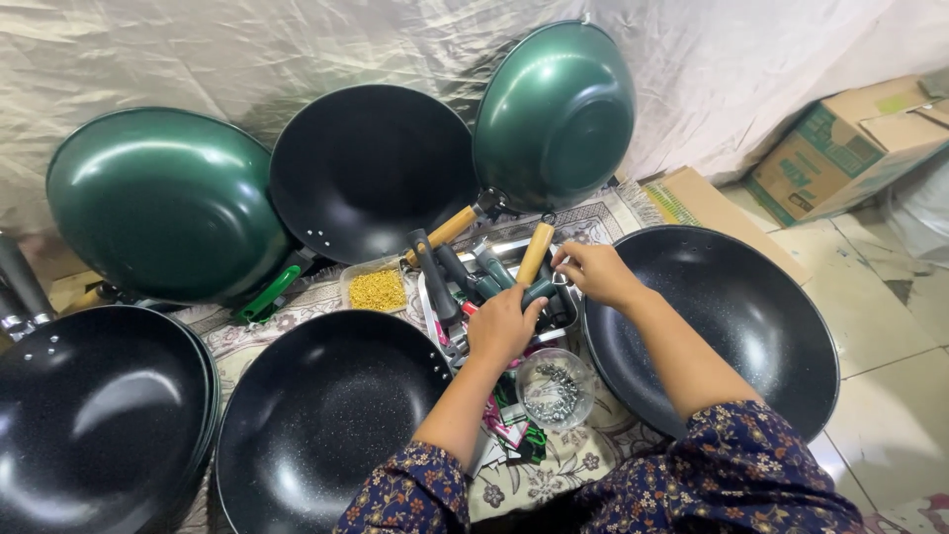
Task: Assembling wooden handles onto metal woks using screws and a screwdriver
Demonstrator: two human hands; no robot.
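Over the tray (565,318) of handles, left hand (501,328) and right hand (596,271) both grasp a wooden-gripped pan handle (535,259); it looks light and rigid, best held at the wood.

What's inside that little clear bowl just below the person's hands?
The clear bowl holds a heap of small silvery metal bits, probably screws or rivets; too small to tell. The bowl's bottom is covered by them. Neither the left hand nor the right hand touches it.

You're in a makeshift floor workshop. Woks (371,168) ring you on a patterned mat (583,460), cloth backdrop (247,49) far, cardboard box (850,138) far right.
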